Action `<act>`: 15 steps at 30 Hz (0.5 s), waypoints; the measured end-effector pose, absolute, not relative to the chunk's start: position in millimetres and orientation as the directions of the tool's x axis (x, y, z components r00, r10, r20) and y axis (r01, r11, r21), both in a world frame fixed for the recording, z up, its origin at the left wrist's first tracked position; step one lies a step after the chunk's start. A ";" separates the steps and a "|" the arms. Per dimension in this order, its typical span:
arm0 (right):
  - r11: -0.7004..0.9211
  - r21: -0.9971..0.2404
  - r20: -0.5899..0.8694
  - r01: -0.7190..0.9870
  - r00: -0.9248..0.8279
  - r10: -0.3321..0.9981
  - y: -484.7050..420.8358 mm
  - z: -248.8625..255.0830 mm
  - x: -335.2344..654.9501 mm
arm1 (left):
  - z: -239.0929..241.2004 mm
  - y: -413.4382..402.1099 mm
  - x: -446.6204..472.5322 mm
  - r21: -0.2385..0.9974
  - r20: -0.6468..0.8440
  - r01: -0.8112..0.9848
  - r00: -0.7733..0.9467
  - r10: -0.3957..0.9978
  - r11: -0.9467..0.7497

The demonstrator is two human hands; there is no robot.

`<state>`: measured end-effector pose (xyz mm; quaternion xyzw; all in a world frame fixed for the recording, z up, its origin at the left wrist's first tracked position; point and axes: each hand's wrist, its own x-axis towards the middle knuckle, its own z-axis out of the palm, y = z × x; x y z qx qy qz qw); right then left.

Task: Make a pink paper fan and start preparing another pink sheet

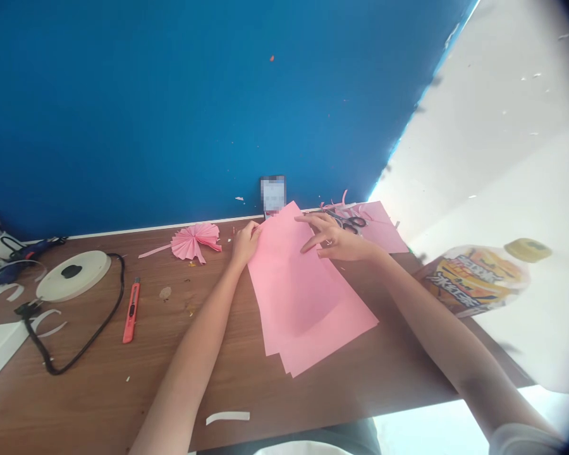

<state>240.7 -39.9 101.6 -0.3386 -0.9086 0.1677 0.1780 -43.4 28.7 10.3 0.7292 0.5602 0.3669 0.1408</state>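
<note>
Several overlapping sheets of pink paper [308,291] lie fanned a little in front of me on the wooden table. At their upper left edge my left hand [247,242] pinches the paper, its fingertips partly hidden. My right hand [334,237] is over the upper right part of the sheets, fingers spread and nothing held; whether the fingertips touch the paper I cannot tell. Behind that hand, scissors [353,223] with dark handles rest on another piece of pink paper [384,224]. Left of my left hand sits a pleated pink paper fan [195,242] with a strip sticking out.
A red utility knife [131,311] lies on the table [171,379] at left, beside a round white disc [74,276] and a black cable [122,284]. A phone [274,193] leans on the blue wall. A bottle [483,275] stands at right. Near the front edge is a white strip [227,416].
</note>
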 end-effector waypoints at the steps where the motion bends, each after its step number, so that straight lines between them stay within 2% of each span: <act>1: 0.716 -0.440 0.233 0.542 -0.701 0.674 -41.1 103.8 238.5 | 10.2 28.4 -43.2 0.615 0.384 0.711 0.108 0.917 -0.341; 4: 0.686 -0.525 0.298 0.503 -0.647 0.702 -41.9 108.2 236.1 | 10.2 27.5 -42.7 0.614 0.396 0.702 0.120 0.910 -0.360; 7: 0.652 -0.597 0.298 0.467 -0.625 0.721 -40.4 111.7 239.4 | 10.8 26.8 -42.0 0.618 0.381 0.693 0.150 0.912 -0.372; 12: 0.712 -0.604 0.234 0.357 -0.775 0.587 -40.1 115.8 242.2 | 12.6 26.5 -40.2 0.599 0.349 0.729 0.135 0.927 -0.331; 15: 0.719 -0.554 0.130 0.420 -0.809 0.573 -43.6 115.2 239.2 | 11.9 27.2 -39.8 0.588 0.356 0.740 0.126 0.926 -0.326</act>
